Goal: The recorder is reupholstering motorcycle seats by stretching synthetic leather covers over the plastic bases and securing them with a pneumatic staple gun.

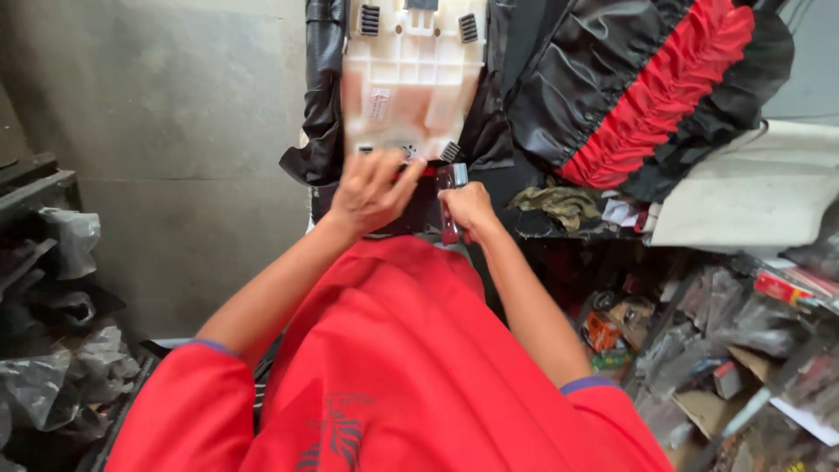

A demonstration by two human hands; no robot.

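Nearest the camera, red sleeves lead up to both hands at the near edge of the white plastic seat base (406,79), which lies underside up, its long axis running away from the person. The left hand (371,192) is curled, fingers pressing the black vinyl cover (323,96) onto that edge. Just right of it, the right hand (470,212) is clenched around a shiny metal staple gun (452,179), nose touching the edge. Beyond and right of the base lies a glossy black cover with ruched red centre (664,87).
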